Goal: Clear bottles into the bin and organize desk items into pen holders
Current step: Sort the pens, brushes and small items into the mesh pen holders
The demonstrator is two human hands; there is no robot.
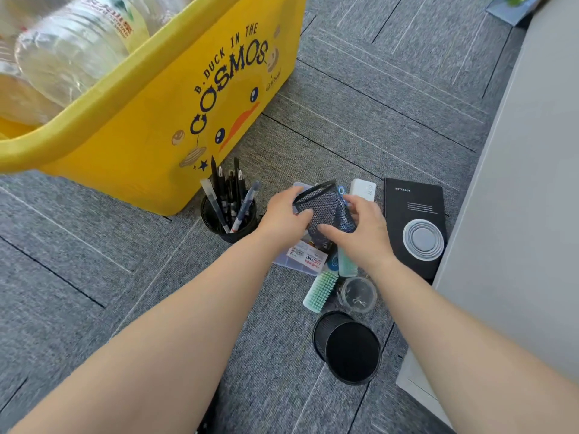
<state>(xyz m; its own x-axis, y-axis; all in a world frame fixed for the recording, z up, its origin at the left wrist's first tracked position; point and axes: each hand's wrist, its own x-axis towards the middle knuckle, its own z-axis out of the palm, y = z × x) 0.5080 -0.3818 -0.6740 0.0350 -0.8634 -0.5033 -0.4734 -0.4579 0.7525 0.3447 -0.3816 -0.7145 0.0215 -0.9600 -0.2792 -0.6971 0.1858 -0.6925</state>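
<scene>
A black mesh pen holder point(326, 206) hangs tilted above the carpet, its open mouth turned up and away. My left hand point(283, 214) grips its rim side and my right hand point(360, 233) grips its base side. Left of them stands a second black pen holder point(227, 222) filled with several pens. A third black mesh holder point(347, 350) lies on its side near me. The yellow bin point(156, 120) at the upper left holds clear plastic bottles point(72, 48).
Under my hands lie a clear plastic box point(300, 260) with a label, a green brush point(321, 291), a small round clear container point(358, 294) and a white eraser-like block point(363, 189). A black notebook point(413, 202) carries a grey round disc. A grey cabinet wall point(517, 214) stands at the right.
</scene>
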